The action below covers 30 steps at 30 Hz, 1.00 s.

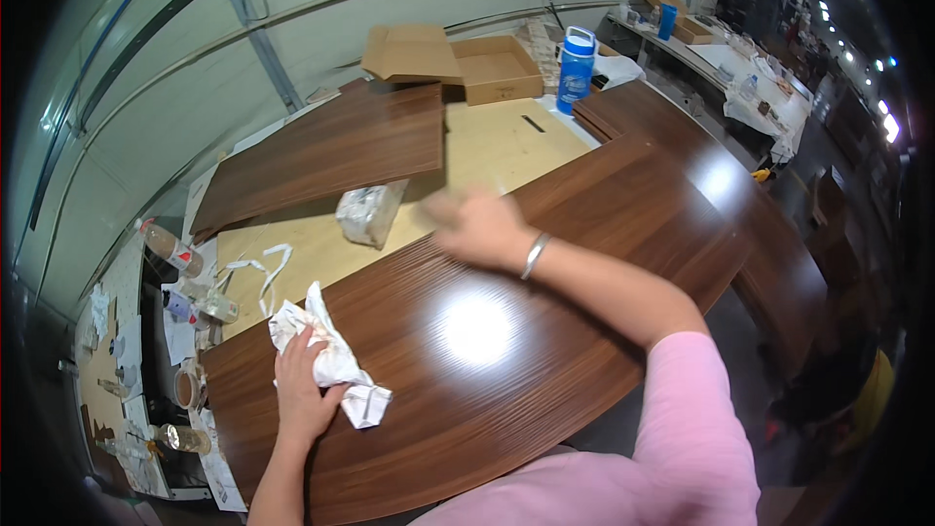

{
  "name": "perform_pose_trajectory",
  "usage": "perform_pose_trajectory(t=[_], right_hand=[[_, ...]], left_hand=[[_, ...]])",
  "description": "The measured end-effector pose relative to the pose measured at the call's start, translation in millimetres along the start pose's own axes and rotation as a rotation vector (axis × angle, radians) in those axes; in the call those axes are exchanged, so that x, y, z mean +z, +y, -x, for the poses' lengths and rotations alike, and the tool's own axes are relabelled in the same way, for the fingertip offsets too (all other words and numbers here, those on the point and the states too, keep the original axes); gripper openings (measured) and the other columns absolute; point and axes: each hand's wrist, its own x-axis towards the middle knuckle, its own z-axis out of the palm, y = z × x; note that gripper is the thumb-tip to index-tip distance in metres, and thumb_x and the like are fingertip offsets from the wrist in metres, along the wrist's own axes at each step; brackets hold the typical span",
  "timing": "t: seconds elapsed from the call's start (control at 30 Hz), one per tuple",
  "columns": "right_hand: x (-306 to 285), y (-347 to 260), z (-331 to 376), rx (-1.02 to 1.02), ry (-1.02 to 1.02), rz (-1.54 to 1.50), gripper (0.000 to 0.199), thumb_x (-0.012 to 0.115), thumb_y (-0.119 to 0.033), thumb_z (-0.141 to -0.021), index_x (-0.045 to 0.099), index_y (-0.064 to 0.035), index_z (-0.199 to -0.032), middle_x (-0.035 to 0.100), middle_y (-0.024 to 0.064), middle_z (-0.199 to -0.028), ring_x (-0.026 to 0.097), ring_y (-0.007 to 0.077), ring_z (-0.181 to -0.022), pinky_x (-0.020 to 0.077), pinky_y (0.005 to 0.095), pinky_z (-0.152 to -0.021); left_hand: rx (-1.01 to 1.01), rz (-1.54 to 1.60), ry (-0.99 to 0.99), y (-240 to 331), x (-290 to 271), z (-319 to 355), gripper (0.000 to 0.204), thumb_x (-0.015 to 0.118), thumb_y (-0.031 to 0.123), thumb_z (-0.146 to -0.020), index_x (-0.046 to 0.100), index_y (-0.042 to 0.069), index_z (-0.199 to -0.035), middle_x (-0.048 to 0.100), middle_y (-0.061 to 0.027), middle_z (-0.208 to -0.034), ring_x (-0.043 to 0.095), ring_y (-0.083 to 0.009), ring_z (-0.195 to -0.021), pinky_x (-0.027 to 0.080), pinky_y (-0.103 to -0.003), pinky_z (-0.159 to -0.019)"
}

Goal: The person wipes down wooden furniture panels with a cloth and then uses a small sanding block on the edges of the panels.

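Left hand (308, 385) clamped on white cloth (336, 360); right hand (484, 227) farther right, blurred, can't tell grip. Brown panel (545, 360) runs near-left to far-right.

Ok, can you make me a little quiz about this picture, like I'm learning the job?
1. Which hand is on the crumpled white wad?
2. True or false: the blue bottle with a handle is lying on its side.
3. Pick the colour of the band at the wrist of the right hand: A red; B green; C silver.

Key: 1. The left hand. 2. False, it stands upright. 3. C.
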Motion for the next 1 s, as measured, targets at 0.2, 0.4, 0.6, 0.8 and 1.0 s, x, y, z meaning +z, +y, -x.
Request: perform_pose_trajectory(t=[0.2, 0.4, 0.6, 0.8, 1.0], right_hand=[[-35.6, 92.5, 19.9, -0.049, 0.182, 0.141, 0.041, 0.065, -0.033, -0.080, 0.066, -0.0258, -0.120, 0.063, 0.0090, -0.109, 0.064, 0.0296, -0.098, 0.0550, 0.0449, -0.079], [-152.1, 311.4, 37.7, 0.755, 0.109, 0.656, 0.049, 0.065, -0.045, -0.080, 0.072, -0.0101, -0.113, 0.055, 0.0187, -0.121, 0.054, 0.0336, -0.114, 0.0526, 0.0446, -0.090], [-118.7, 279.9, 34.9, 0.430, 0.138, 0.415, 0.049, 0.066, -0.046, -0.080, 0.072, -0.0100, -0.112, 0.055, 0.0209, -0.114, 0.055, 0.0357, -0.113, 0.0521, 0.0464, -0.091], [-173.6, 360.0, 47.5, 0.932, 0.036, 0.698, 0.052, 0.058, -0.052, -0.085, 0.071, -0.0107, -0.113, 0.058, 0.0210, -0.123, 0.060, 0.0369, -0.111, 0.0523, 0.0464, -0.090], [-137.7, 303.2, 44.4, 0.793, 0.160, 0.465, 0.060, 0.055, -0.051, -0.089, 0.056, -0.0122, -0.134, 0.054, 0.0259, -0.120, 0.058, 0.0420, -0.110, 0.0518, 0.0475, -0.090]], left_hand=[[-0.035, 0.021, 0.070, -0.6, 4.7, -4.6, 0.059, 0.080, 0.022, -0.067, 0.058, 0.004, -0.119, 0.051, -0.0218, -0.143, 0.046, -0.0417, -0.132, 0.033, -0.049, -0.111], [-0.080, 0.062, 0.084, 9.8, 10.3, -10.7, 0.058, 0.077, 0.020, -0.068, 0.056, 0.002, -0.119, 0.050, -0.0224, -0.144, 0.045, -0.0415, -0.132, 0.033, -0.048, -0.112], [-0.122, 0.048, 0.105, 9.8, 7.4, -6.1, 0.057, 0.073, 0.019, -0.068, 0.055, 0.000, -0.119, 0.050, -0.0228, -0.143, 0.046, -0.0418, -0.130, 0.034, -0.049, -0.111], [-0.121, 0.060, 0.122, 6.4, 12.9, -7.2, 0.058, 0.069, 0.016, -0.068, 0.054, 0.000, -0.122, 0.050, -0.0227, -0.142, 0.046, -0.0416, -0.130, 0.034, -0.048, -0.111], [-0.181, 0.102, 0.118, 10.4, 8.7, -5.2, 0.061, 0.069, 0.015, -0.068, 0.053, -0.001, -0.124, 0.049, -0.0216, -0.143, 0.045, -0.0410, -0.130, 0.034, -0.048, -0.112]])
